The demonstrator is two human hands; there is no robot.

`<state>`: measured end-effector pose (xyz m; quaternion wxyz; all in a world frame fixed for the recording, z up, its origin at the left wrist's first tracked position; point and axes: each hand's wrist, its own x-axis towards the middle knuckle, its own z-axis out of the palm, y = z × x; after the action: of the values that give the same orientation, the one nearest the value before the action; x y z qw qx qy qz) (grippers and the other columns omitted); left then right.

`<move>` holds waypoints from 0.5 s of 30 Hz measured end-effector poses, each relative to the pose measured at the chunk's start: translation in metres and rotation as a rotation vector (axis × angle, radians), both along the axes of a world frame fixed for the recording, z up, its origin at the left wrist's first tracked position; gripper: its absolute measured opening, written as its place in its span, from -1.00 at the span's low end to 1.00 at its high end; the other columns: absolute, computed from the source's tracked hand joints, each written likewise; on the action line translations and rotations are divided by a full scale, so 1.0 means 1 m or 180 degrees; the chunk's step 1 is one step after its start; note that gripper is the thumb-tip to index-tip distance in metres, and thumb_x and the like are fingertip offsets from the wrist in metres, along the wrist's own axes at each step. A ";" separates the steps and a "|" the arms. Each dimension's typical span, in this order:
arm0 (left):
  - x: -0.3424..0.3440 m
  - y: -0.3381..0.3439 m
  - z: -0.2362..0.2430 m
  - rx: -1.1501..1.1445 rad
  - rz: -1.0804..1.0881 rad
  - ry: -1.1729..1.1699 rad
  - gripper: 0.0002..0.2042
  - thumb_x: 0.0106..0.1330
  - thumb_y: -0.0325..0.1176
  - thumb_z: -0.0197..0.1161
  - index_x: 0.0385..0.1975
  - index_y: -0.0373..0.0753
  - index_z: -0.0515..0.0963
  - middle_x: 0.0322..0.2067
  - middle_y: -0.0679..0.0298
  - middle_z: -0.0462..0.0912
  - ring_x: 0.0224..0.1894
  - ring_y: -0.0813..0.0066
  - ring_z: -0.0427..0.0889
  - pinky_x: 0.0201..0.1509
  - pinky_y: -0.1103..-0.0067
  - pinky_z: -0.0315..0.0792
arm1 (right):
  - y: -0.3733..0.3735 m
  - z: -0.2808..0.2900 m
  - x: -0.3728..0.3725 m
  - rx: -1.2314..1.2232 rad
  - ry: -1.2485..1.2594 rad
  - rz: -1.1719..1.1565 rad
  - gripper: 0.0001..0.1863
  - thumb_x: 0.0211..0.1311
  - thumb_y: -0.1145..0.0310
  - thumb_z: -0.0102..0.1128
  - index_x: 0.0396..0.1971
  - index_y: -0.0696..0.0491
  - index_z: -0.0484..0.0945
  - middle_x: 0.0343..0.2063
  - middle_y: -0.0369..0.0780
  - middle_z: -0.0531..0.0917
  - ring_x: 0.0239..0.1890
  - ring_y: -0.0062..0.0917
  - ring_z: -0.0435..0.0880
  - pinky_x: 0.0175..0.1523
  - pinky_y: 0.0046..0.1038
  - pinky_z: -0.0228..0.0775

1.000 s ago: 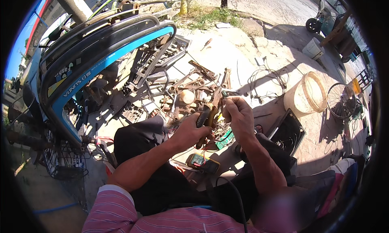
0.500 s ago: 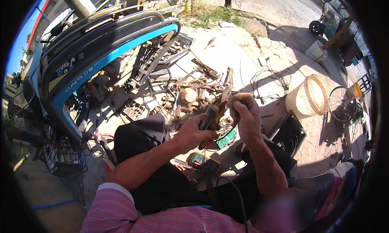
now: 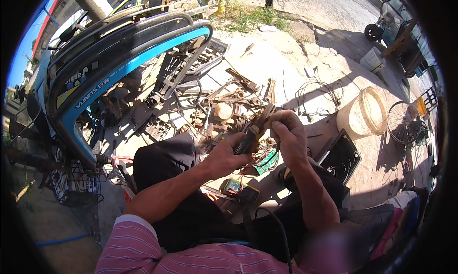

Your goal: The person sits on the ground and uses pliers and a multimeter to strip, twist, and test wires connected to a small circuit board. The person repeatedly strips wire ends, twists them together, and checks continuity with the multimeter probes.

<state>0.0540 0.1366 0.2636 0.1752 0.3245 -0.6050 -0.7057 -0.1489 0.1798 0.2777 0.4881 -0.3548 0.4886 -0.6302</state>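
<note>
Pliers (image 3: 264,117) in the left hand (image 3: 226,154) have tilted further toward the right hand (image 3: 290,130) since a second ago, when they stood more upright. The left fingers are wrapped tightly around the handles; the right thumb and forefinger pinch a thin dark wire (image 3: 276,150) just beside the plier tips, though their exact contact is too small to tell. Tools and wire are held above the ground, between the seated person's knees. Below the hands lie a green circuit board (image 3: 267,164) and a multimeter (image 3: 241,189). Beyond them, rusty wrenches (image 3: 242,100) lie scattered on sunlit ground. A cream bucket (image 3: 352,115) lies tipped at right, near a spoked wheel (image 3: 404,122).
</note>
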 end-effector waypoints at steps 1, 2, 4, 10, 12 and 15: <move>0.001 -0.001 -0.002 -0.0131 -0.0028 -0.0078 -0.62 0.20 -0.44 0.28 0.03 -0.35 0.47 -0.22 0.25 0.61 -0.22 0.53 0.56 -0.11 0.53 0.47 | 0.000 0.000 0.000 0.0013 0.0052 0.0001 -0.89 0.34 0.56 0.02 -0.21 0.13 0.52 -0.37 -0.26 0.66 -0.42 -0.75 0.47 -0.29 -0.66 0.35; 0.002 -0.002 -0.006 -0.0262 -0.0057 -0.0156 -0.64 0.21 -0.46 0.29 0.02 -0.31 0.48 -0.20 0.27 0.61 -0.21 0.55 0.57 -0.10 0.53 0.48 | 0.001 0.000 0.001 0.0026 0.0104 0.0001 -0.89 0.34 0.56 0.02 -0.21 0.13 0.52 -0.37 -0.26 0.66 -0.41 -0.74 0.48 -0.28 -0.66 0.36; 0.004 -0.004 -0.005 -0.0459 -0.0113 -0.0337 -0.65 0.23 -0.47 0.29 0.02 -0.29 0.48 -0.16 0.28 0.63 -0.17 0.57 0.58 -0.06 0.54 0.48 | 0.001 0.000 0.001 0.0038 0.0176 0.0001 -0.90 0.34 0.55 0.02 -0.21 0.14 0.51 -0.37 -0.25 0.67 -0.41 -0.74 0.50 -0.28 -0.65 0.38; 0.006 -0.004 0.004 -0.1301 -0.0051 -0.0741 -0.65 0.20 -0.43 0.30 -0.01 -0.32 0.48 -0.26 0.20 0.61 -0.20 0.44 0.58 -0.07 0.48 0.46 | 0.001 -0.001 0.005 0.0061 0.0412 -0.0098 -0.92 0.35 0.53 0.04 -0.23 0.14 0.51 -0.37 -0.26 0.67 -0.41 -0.74 0.53 -0.29 -0.63 0.41; 0.004 -0.004 0.010 -0.1944 0.0011 -0.0833 -0.65 0.17 -0.42 0.31 -0.04 -0.32 0.49 -0.35 0.15 0.56 -0.24 0.31 0.57 -0.11 0.41 0.45 | 0.001 0.001 0.009 0.0117 0.0419 -0.0289 -0.93 0.36 0.49 0.06 -0.25 0.15 0.51 -0.39 -0.26 0.68 -0.43 -0.74 0.53 -0.31 -0.62 0.40; 0.002 0.000 0.017 -0.2106 0.0240 -0.0723 -0.68 0.15 -0.41 0.29 -0.09 -0.30 0.50 -0.29 0.01 0.50 -0.13 -0.01 0.50 -0.04 0.27 0.40 | 0.001 -0.001 0.002 0.0440 0.1026 -0.0139 -0.87 0.34 0.42 0.12 -0.30 0.18 0.52 -0.45 -0.27 0.67 -0.47 -0.74 0.52 -0.35 -0.58 0.39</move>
<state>0.0563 0.1368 0.2809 0.2284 0.3486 -0.8041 -0.4239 -0.1471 0.1810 0.2764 0.4129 -0.4061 0.6102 -0.5406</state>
